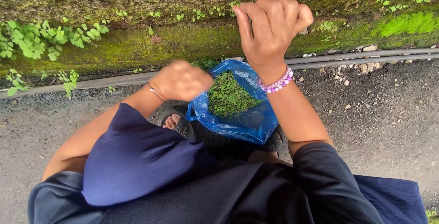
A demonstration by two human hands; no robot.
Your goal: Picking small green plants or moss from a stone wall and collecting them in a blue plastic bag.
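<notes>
Both hands clenched; left hand (180, 80) blurred, perhaps touching bag (249, 123); right hand (272, 25) above.

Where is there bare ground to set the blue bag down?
Bare gravel lies right of the blue bag, below the pipes. More bare ground lies left of the left hand. It is crowded between the hands, where bag, sandalled foot and right hand meet.
</notes>
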